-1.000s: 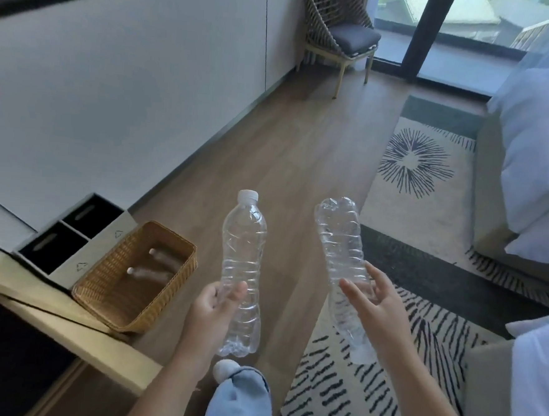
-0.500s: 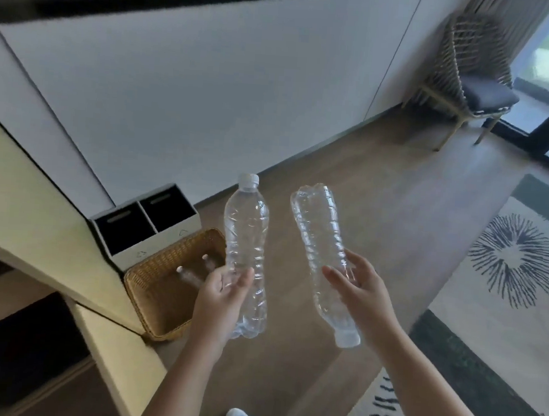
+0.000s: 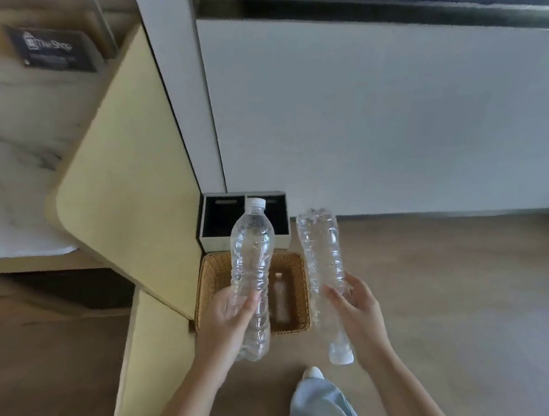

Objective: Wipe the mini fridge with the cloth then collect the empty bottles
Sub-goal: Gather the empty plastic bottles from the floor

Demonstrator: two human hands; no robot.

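Bottles now hang just over the wicker basket [image 3: 211, 279], nearer to it than a second ago, so dropping them in looks next: the left hand [image 3: 226, 321] grips the upright capped bottle [image 3: 252, 255], the right hand [image 3: 358, 311] holds the crumpled bottle [image 3: 321, 260] cap-down, both clear and empty.

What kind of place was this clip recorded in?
Probably a hotel room: a dark card reading "The Shop" stands on the marble-look counter, and a two-compartment bin sits on the wood floor by built-in white cabinetry.
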